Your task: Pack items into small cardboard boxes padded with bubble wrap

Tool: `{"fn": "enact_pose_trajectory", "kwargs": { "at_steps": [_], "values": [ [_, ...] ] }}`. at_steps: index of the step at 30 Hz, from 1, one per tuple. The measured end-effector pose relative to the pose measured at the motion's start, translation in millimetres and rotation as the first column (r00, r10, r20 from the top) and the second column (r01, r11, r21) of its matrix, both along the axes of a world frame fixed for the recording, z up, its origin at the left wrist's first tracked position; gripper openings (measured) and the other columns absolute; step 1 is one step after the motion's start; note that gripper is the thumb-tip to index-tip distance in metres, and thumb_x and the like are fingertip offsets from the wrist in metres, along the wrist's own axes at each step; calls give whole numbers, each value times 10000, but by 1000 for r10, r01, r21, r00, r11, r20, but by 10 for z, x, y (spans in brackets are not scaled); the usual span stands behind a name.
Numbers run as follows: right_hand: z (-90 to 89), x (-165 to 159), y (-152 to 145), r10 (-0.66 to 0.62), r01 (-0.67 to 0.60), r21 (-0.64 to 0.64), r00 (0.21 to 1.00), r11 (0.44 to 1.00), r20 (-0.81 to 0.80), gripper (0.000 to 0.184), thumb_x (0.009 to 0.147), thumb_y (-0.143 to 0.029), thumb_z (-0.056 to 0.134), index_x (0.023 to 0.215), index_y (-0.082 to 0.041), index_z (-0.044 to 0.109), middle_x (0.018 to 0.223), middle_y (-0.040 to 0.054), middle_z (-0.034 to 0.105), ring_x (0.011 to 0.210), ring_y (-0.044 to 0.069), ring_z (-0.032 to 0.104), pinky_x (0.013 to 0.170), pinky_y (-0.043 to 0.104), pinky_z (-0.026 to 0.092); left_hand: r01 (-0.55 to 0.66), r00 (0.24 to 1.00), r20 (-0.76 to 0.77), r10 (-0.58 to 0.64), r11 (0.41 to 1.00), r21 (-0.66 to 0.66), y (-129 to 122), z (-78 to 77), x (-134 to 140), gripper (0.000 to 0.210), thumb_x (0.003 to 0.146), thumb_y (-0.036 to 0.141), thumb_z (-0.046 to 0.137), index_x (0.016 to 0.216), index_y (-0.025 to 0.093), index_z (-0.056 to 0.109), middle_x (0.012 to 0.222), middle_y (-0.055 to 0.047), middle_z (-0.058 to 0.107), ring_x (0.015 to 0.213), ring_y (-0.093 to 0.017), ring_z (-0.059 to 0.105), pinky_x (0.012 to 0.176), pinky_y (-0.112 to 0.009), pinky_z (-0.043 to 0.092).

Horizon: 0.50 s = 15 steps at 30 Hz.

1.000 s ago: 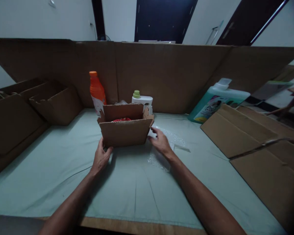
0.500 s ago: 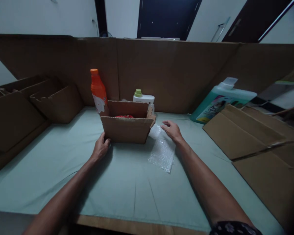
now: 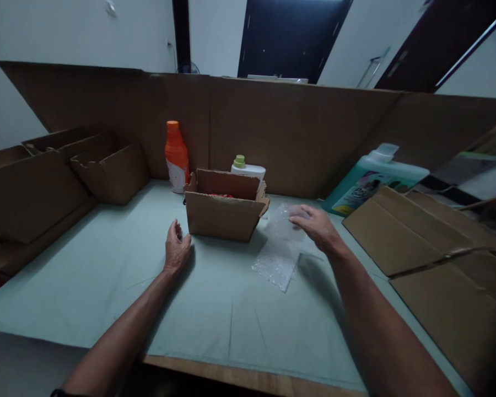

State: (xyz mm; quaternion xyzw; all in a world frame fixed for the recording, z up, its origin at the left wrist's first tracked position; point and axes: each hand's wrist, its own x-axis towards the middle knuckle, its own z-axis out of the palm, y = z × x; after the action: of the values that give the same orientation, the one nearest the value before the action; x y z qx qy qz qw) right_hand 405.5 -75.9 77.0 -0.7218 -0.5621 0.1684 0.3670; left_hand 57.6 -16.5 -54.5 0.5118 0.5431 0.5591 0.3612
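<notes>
My right hand [image 3: 317,226] pinches the upper edge of a clear sheet of bubble wrap [image 3: 278,255], part of it raised off the cloth and the lower end lying flat. My left hand [image 3: 177,248] holds nothing; its fingers are apart, beside the lower left corner of a small open cardboard box [image 3: 223,218]. Inside the box a bit of something red [image 3: 222,196] shows, mostly hidden by the front wall. Behind the box stand an orange bottle [image 3: 176,157] and a white bottle with a green cap [image 3: 248,170], the latter partly covered by the box.
Open cardboard boxes [image 3: 111,173] stand at the left. A large jug of green liquid [image 3: 372,179] leans at the back right, behind folded cardboard [image 3: 413,231]. A tall cardboard panel [image 3: 289,138] closes off the back. Pale green cloth [image 3: 198,314] covers the table.
My right hand has moved right and closed on the bubble wrap, lifting its upper part. My left hand has come off the box's corner. The view has shifted slightly.
</notes>
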Motion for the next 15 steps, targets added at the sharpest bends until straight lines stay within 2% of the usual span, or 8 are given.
{"fn": "enact_pose_trajectory", "kwargs": {
  "at_steps": [2, 5, 7, 9, 12, 13, 14, 15],
  "values": [
    [207, -138, -368, 213, -213, 13, 977, 977, 32, 197, 751, -304, 579, 870, -185, 680, 1120, 106, 722, 957, 256, 680, 751, 353, 550, -20, 1000, 11, 20, 1000, 9, -157, 92, 7, 696, 799, 277, 646, 1440, 119, 425, 1382, -219, 541, 1299, -303, 535, 1115, -482, 418],
    [274, -627, -806, 575, -578, -32, 801, 815, 167, 157, 808, -193, 538, 866, -226, 680, 1260, 70, 691, 1122, 259, 648, 902, 406, 536, 26, 998, 63, -27, 1000, 6, -505, 210, -10, 657, 831, 330, 642, 1431, 167, 430, 1377, -177, 562, 1243, -265, 583, 1080, -447, 456],
    [143, -1058, -969, 737, -732, -123, 636, 670, 229, 214, 789, -103, 560, 905, -234, 684, 1343, 64, 656, 1191, 261, 623, 999, 440, 502, 140, 983, 127, -131, 988, -66, -757, 254, -58, 647, 843, 415, 644, 1411, 174, 448, 1353, -166, 586, 1176, -254, 626, 1024, -432, 497],
    [-69, -1450, -1047, 844, -825, -211, 472, 525, 254, 261, 762, -77, 643, 969, -227, 696, 1390, 83, 624, 1257, 277, 585, 1061, 461, 467, 292, 949, 175, -261, 938, -187, -974, 272, -131, 701, 836, 527, 631, 1405, 158, 454, 1312, -170, 612, 1088, -256, 669, 951, -431, 531],
    [-351, -1765, -1087, 933, -907, -245, 299, 343, 199, 367, 769, -236, 783, 1126, -242, 699, 1346, 89, 647, 1245, 279, 590, 1077, 459, 456, 401, 916, 135, -378, 856, -327, -1191, 270, -252, 853, 772, 636, 636, 1424, 122, 444, 1260, -187, 639, 1023, -277, 686, 915, -447, 532],
    [-403, -1780, -1090, 945, -921, -226, 286, 316, 156, 410, 784, -318, 794, 1175, -247, 693, 1324, 86, 659, 1222, 273, 605, 1063, 446, 468, 398, 915, 91, -392, 849, -348, -1235, 263, -285, 890, 744, 640, 657, 1432, 116, 445, 1253, -192, 643, 1036, -289, 679, 930, -456, 520],
    [-432, -1754, -1089, 946, -925, -204, 305, 321, 107, 439, 808, -391, 780, 1213, -248, 686, 1313, 85, 667, 1201, 267, 619, 1045, 433, 483, 386, 916, 38, -400, 850, -359, -1267, 252, -312, 913, 722, 631, 681, 1440, 118, 447, 1254, -195, 645, 1055, -300, 669, 945, -463, 508],
    [-440, -1698, -1086, 935, -916, -186, 349, 355, 65, 456, 837, -442, 752, 1242, -246, 679, 1322, 88, 665, 1201, 267, 622, 1035, 429, 492, 375, 913, -15, -408, 852, -365, -1288, 235, -329, 922, 707, 612, 704, 1448, 126, 449, 1254, -194, 648, 1067, -309, 662, 948, -464, 501]
  ]
}}
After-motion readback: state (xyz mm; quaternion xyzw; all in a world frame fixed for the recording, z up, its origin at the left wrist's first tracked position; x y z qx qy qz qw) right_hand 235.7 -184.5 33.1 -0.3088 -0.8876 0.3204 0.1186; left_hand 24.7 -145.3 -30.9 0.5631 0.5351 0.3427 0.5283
